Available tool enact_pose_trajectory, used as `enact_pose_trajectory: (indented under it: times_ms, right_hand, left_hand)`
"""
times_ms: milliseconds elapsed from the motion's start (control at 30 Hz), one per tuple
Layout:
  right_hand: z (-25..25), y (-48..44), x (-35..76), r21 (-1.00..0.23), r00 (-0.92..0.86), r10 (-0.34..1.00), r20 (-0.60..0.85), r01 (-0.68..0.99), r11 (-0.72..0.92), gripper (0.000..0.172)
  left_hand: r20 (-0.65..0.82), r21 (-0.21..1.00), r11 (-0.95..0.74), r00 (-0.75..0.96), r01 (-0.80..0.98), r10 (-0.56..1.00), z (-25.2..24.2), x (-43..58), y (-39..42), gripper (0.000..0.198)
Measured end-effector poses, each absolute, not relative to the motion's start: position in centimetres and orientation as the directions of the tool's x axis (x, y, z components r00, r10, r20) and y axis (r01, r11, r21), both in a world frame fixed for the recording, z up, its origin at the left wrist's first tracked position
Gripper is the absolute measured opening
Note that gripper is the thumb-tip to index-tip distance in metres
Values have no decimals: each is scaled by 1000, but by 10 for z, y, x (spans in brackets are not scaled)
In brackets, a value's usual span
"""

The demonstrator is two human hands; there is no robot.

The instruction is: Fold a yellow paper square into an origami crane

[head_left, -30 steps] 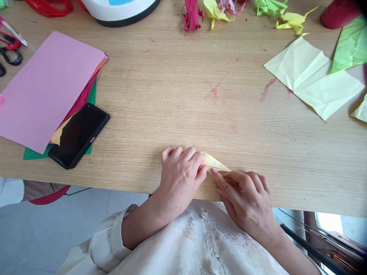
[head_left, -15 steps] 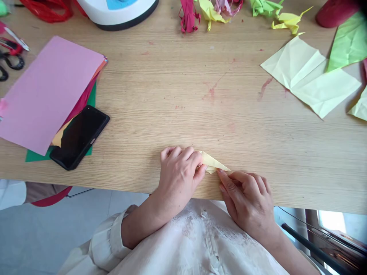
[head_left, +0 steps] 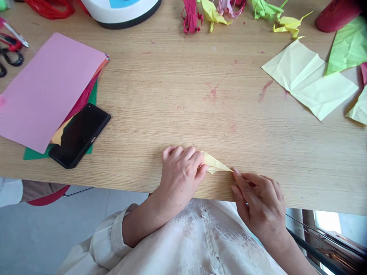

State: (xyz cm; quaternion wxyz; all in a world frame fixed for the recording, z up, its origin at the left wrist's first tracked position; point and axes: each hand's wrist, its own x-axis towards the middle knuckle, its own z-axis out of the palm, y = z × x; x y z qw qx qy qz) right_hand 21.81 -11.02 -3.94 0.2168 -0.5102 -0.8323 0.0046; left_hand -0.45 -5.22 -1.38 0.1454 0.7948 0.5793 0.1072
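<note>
A pale yellow piece of paper (head_left: 215, 162), folded into a narrow point, lies near the table's front edge. My left hand (head_left: 181, 176) is closed over its left part, the thumb at its lower side, and hides that end. The paper's sharp tip points right. At that tip rests the index fingertip of my right hand (head_left: 261, 200). The right thumb stands apart below the index finger, the other fingers are curled, and nothing is gripped between them.
Left lie coloured sheets (head_left: 57, 88), a black phone (head_left: 82, 133) and scissors (head_left: 11, 57). Origami figures (head_left: 213, 15) stand at the back, beside a white device (head_left: 123, 15). Creased cream paper (head_left: 306, 80), green paper (head_left: 346, 49) and a red cylindrical object (head_left: 332, 17) are at right.
My right hand has slid rightward along the folded paper to its tip, showing more of the point. My left hand stays on the paper in nearly the same place.
</note>
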Motion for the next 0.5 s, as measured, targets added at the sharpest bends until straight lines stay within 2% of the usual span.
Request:
enact_pose_trajectory:
  times_ms: [133, 233, 400, 500]
  right_hand:
    - [-30, -106, 208, -377, -397, 791, 465, 720, 583, 63]
    - [-25, -92, 191, -464, -517, 740, 430, 576, 673, 59]
    - [-29, -72, 173, -566, -468, 837, 283, 623, 539, 31]
    - [-30, -70, 174, -556, -495, 827, 266, 623, 551, 29]
  left_hand:
    - [-3, 365, -286, 308, 886, 951, -14, -5, -53, 17]
    - [-13, 379, -287, 316, 880, 949, -15, -6, -54, 19]
    - [1, 409, -301, 329, 861, 944, -16, -13, -58, 21]
    - [29, 446, -299, 320, 844, 947, -16, -18, -62, 16]
